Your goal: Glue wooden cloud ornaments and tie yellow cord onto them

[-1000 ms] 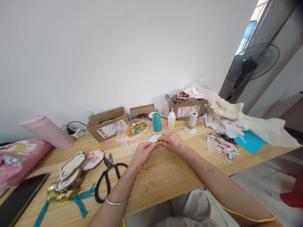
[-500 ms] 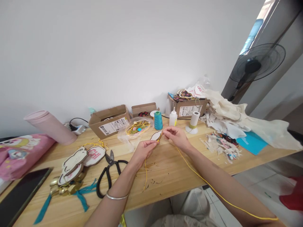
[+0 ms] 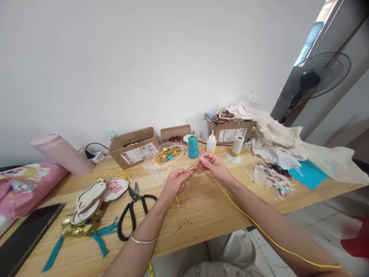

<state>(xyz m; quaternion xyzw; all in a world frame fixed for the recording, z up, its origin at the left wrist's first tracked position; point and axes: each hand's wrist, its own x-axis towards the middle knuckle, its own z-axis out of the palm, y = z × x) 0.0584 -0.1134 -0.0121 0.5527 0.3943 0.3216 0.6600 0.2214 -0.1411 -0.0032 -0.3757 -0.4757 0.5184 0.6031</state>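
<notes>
Between my hands, above the table's middle, is a small white-faced plaque (image 3: 191,168) with a dark edge, now seen nearly edge-on. My left hand (image 3: 175,182) pinches its near end, thumb against fingers. My right hand (image 3: 213,165) is closed at its far end, fingers on the yellow cord (image 3: 227,196) that runs along the plaque. From there the cord trails over my right forearm; a short tail hangs below my left hand. Black-handled scissors (image 3: 135,198) lie partly open left of my left forearm.
Finished plaques (image 3: 115,189) with brass bells and teal tassels lie at left, near a phone (image 3: 30,236). Behind my hands stand a teal thread spool (image 3: 193,147), a glue bottle (image 3: 211,143), a white spool (image 3: 236,146) and cardboard boxes (image 3: 134,151). Fabric scraps (image 3: 272,179) lie at right.
The plaque has turned from showing its white face to nearly edge-on. My right fingers have shifted slightly up and over its far end; my left hand has barely moved.
</notes>
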